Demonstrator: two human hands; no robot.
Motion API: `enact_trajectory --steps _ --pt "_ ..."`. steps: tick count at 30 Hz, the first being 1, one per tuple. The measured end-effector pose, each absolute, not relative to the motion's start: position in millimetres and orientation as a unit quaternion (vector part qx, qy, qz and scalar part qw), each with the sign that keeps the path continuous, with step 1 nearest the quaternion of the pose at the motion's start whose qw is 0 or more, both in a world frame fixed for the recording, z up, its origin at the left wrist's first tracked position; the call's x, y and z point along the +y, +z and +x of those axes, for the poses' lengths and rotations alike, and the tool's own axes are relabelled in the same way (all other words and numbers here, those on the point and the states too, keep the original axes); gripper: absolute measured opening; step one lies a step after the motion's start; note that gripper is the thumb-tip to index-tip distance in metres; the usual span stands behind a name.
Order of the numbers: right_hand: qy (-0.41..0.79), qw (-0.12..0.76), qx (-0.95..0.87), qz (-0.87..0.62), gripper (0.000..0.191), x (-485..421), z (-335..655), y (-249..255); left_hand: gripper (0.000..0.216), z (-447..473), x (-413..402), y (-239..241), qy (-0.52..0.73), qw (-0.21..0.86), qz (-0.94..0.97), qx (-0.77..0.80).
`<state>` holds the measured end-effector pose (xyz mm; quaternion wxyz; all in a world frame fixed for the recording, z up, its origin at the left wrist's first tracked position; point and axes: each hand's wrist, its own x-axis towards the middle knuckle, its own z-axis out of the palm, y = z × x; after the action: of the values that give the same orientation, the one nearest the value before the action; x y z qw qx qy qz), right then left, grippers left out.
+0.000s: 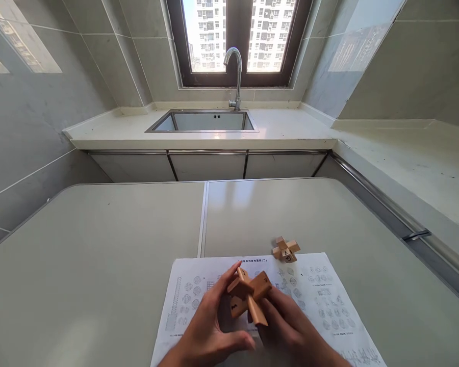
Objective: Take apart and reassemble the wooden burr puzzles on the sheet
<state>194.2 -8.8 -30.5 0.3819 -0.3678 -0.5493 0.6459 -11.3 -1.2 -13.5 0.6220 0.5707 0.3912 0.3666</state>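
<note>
A wooden interlocking burr puzzle [248, 295], with several bars crossing and dark marks on some faces, is held up above the printed sheet. My right hand [288, 326] grips it from the right; some of those fingers are hidden behind the wood. On the left side, my left hand [210, 321] is curved around the puzzle, thumb and index finger spread apart. Its index fingertip is close to the top bar, and whether it touches cannot be made out. A second, smaller-looking wooden burr puzzle [286, 250] lies at the far edge of the paper.
The printed instruction sheet [342, 300], covered in small diagrams, lies on a pale table [99, 244] with a seam across it. Beyond are a counter [290, 122], a sink [210, 121] and a tap [237, 76] under a window. Tiled walls flank both sides.
</note>
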Motion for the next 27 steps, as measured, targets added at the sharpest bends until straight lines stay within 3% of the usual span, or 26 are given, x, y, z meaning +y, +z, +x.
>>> enact_trajectory --steps 4,7,15,27 --pt "0.699 0.4 -0.463 -0.37 0.042 -5 198 -30 0.077 -10 -2 -15 0.388 0.581 0.571 0.432" --pt "0.707 0.409 -0.446 -0.367 0.039 -3 200 -31 0.058 -6 0 -12 0.378 0.611 0.536 0.442" --pt "0.712 0.402 -0.456 -0.353 0.039 -7 196 -36 0.05 -3 4 -13 0.265 0.817 0.375 0.349" --pt "0.739 0.398 -0.418 -0.348 0.04 -5 201 -28 0.05 -3 2 -21 0.278 0.85 0.31 0.324"
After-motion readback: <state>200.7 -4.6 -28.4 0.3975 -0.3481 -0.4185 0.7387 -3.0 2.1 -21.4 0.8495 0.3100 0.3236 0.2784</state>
